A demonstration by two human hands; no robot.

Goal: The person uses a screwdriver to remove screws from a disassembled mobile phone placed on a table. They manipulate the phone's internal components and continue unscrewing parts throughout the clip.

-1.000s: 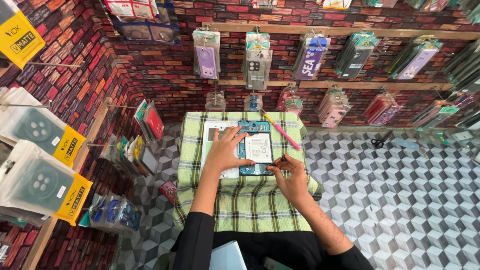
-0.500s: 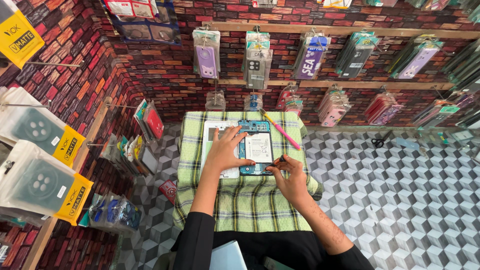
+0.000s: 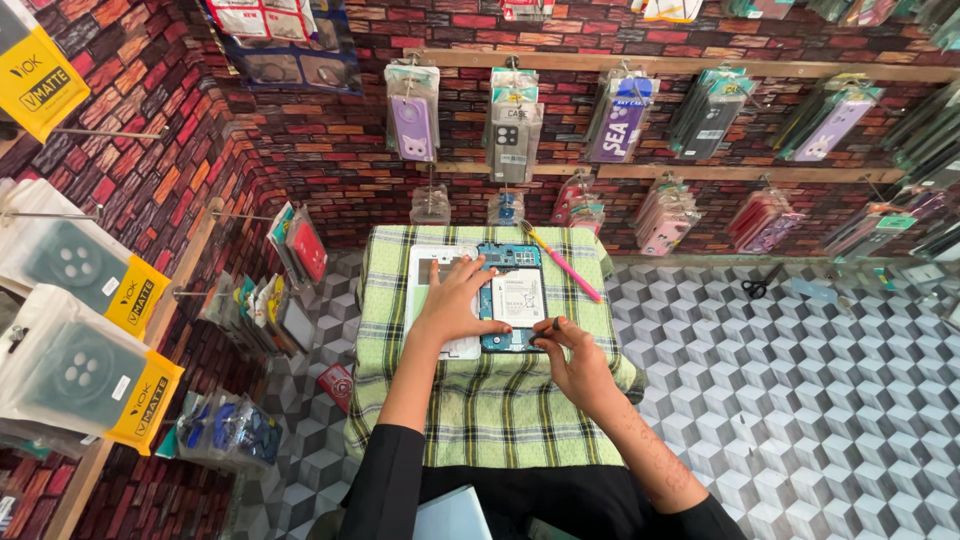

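An opened phone point(image 3: 513, 296) with its blue circuit board and white battery showing lies on a green checked cloth point(image 3: 490, 400) over a small table. My left hand point(image 3: 455, 300) rests flat on the phone's left edge, fingers spread, partly over a white back cover point(image 3: 432, 270). My right hand point(image 3: 572, 352) pinches a thin dark tool whose tip touches the phone's lower right corner.
A pink pen-like tool point(image 3: 565, 265) lies on the cloth's far right. Packaged phone cases point(image 3: 512, 125) hang on the brick-patterned wall ahead and to the left. Black scissors point(image 3: 762, 286) lie on the cube-patterned surface at right.
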